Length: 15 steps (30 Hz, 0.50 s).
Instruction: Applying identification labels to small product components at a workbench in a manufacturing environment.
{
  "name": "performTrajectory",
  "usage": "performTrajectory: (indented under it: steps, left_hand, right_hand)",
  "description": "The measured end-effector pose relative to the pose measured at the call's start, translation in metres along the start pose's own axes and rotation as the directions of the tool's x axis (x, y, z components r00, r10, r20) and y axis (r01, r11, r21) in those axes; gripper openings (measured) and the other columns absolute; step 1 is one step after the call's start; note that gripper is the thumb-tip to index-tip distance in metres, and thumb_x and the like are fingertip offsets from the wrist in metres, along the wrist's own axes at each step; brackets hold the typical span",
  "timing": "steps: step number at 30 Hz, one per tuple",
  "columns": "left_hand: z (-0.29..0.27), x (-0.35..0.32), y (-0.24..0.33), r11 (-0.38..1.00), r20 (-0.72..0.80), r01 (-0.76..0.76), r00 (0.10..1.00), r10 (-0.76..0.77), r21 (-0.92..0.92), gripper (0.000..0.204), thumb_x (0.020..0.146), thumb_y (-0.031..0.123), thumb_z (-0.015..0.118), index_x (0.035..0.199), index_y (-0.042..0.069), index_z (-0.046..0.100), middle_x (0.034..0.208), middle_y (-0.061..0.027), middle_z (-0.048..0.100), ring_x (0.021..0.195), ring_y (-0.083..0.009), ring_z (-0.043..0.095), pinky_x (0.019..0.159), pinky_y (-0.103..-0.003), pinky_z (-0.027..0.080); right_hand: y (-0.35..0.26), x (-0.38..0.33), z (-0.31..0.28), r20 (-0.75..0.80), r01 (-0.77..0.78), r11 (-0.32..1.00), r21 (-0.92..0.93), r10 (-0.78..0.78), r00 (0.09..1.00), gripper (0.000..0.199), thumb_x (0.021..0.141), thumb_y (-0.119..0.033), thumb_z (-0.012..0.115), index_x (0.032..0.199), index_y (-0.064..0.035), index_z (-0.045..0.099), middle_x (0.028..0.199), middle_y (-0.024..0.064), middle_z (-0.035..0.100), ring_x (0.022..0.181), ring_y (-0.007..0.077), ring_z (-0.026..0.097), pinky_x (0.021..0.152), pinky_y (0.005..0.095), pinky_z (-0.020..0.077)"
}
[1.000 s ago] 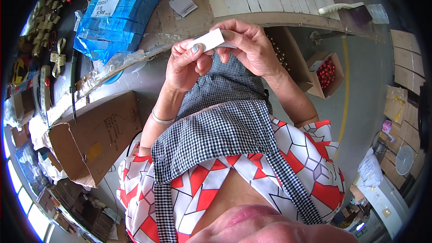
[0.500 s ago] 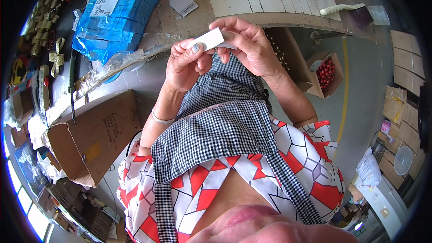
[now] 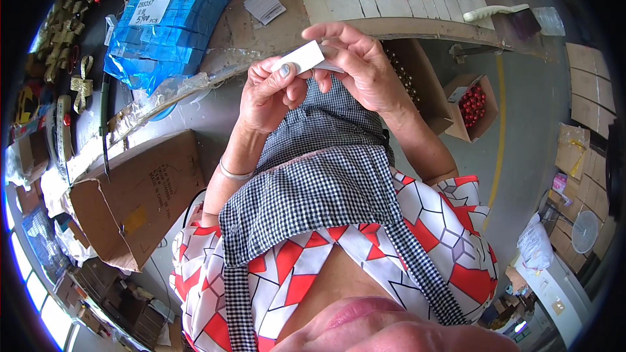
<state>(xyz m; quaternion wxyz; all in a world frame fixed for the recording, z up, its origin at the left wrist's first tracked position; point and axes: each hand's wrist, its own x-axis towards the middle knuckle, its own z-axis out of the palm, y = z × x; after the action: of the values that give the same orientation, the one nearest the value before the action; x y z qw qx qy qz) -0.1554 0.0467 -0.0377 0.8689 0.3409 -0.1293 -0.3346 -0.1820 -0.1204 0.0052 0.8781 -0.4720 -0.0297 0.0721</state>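
Observation:
Just in front of the table edge, both hands meet on a small stack of white cards. My left hand pinches the stack's left end, its thumb lying on the top card and its fingers curled underneath. At the other end, my right hand grips the cards between thumb and fingers, with its index finger raised and bent over them. The stack's right part is partly hidden by the right hand. Another small pile of printed cards lies on the worktable beyond.
A blue plastic-wrapped bundle sits at the table's left. Beneath it stands an open cardboard carton. Boxes with red baubles and gold beads are on the right below the table. A white-handled brush lies at the back right.
My right index finger has shifted slightly up and to the left. The cards and my left hand stay almost where they were.

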Motion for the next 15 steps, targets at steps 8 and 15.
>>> performTrajectory:
  steps: [8,15]
  left_hand:
    - [0.0086,0.0002,0.0030,1.000,-0.052,0.002,0.999,-0.001,0.017,0.023,0.085,0.017,0.056,0.085,-0.005,0.061,0.054,-0.0040,0.050,0.045,-0.0081,0.037,0.040,-0.022,0.029]
    - [0.0031,-0.0001,0.0017,1.000,0.014,-0.013,1.000,0.013,0.007,0.032,0.086,0.023,0.053,0.090,-0.008,0.058,0.070,-0.0158,0.059,0.045,-0.0060,0.037,0.040,-0.020,0.031]
  right_hand:
    - [0.0012,0.0003,-0.0079,0.077,-0.026,1.000,0.009,0.025,0.997,0.019,0.088,-0.010,0.049,0.097,0.0051,0.057,0.071,0.0086,0.060,0.058,0.0106,0.056,0.053,0.0224,0.0477]
    - [0.0018,0.0011,-0.0028,0.016,0.003,1.000,-0.001,-0.003,1.000,0.020,0.088,-0.013,0.051,0.094,0.0050,0.058,0.072,0.0083,0.060,0.058,0.0109,0.056,0.051,0.0220,0.0464]
